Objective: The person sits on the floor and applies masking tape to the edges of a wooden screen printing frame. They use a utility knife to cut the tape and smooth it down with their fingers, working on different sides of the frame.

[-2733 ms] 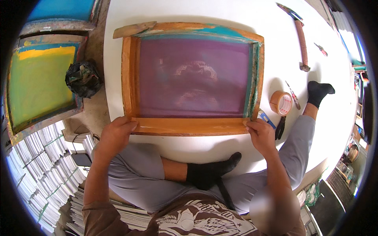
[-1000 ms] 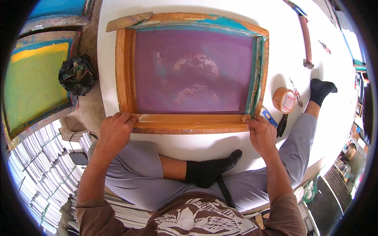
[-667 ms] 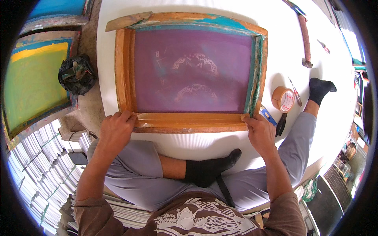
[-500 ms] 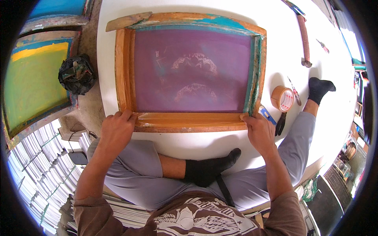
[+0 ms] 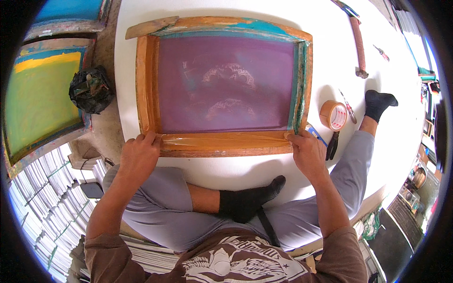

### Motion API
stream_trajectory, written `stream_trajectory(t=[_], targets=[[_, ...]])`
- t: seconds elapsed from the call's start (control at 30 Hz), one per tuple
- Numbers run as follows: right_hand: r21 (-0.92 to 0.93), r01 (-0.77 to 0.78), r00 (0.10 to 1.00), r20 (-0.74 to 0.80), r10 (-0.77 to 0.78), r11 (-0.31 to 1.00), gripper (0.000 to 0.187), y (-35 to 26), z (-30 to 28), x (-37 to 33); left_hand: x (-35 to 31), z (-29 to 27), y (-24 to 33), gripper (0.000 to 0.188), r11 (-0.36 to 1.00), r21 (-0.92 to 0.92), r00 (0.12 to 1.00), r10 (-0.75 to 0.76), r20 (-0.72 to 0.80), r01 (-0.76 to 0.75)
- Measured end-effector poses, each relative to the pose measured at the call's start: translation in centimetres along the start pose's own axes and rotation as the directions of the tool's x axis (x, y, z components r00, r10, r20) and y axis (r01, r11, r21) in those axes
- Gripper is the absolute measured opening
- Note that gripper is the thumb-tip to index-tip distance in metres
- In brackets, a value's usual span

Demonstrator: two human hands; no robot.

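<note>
The head view, from the left of two head-worn fisheye cameras, looks steeply down past the brown T-shirt (image 5: 236, 260). It is near enough, and wide enough, to take in the whole wood-framed silkscreen (image 5: 226, 92).

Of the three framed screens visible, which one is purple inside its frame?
The purple screen on the white surface, with the left grip and right grip at its near corners; the blue screen and yellow-green screen lie off it, to the left.

tape strip (image 5: 222, 140): ends hidden under left fingers (image 5: 150, 137), right fingers (image 5: 296, 138) | blue cutter (image 5: 317, 134): partly hidden | blue screen (image 5: 71, 12): cut off above | shirt (image 5: 111, 259): cut off below
</note>
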State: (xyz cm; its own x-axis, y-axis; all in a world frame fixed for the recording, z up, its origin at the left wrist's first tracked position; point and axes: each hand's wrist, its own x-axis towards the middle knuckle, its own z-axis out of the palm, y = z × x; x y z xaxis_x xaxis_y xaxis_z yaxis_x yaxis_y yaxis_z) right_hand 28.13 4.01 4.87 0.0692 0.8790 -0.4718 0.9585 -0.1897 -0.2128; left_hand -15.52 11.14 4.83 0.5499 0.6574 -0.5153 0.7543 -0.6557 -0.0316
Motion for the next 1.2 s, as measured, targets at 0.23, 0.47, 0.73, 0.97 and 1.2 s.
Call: stream_trajectory(t=[0.23,0.47,0.73,0.97,1.2], targets=[[0.138,0.046,0.997,-0.073,-0.036,0.989,0.014,1.5,0.8,-0.3,-0.3,-0.3,-0.3,0.029,0.998,-0.064,0.998,0.017,-0.053,-0.02],[0.132,0.04,0.996,-0.083,-0.03,0.99,0.015,1.3,0.7,-0.2,-0.3,-0.2,-0.2,0.02,0.993,-0.067,0.987,0.083,-0.14,-0.093],[0.06,0.027,0.998,-0.051,-0.024,0.998,0.015,0.6,0.3,-0.4,-0.7,-0.2,0.1,0.031,0.996,-0.066,0.987,0.052,-0.151,-0.063],[0.016,0.01,1.0,-0.019,-0.009,1.0,0.015,0.3,0.3,-0.4,-1.1,0.4,0.5,0.036,1.0,-0.017,0.987,0.007,-0.161,-0.009],[-0.009,0.02,1.0,-0.006,-0.02,1.0,0.018,0.2,0.4,-0.4,-1.4,0.9,1.1,0.036,1.0,0.014,0.986,-0.018,-0.164,0.02]])
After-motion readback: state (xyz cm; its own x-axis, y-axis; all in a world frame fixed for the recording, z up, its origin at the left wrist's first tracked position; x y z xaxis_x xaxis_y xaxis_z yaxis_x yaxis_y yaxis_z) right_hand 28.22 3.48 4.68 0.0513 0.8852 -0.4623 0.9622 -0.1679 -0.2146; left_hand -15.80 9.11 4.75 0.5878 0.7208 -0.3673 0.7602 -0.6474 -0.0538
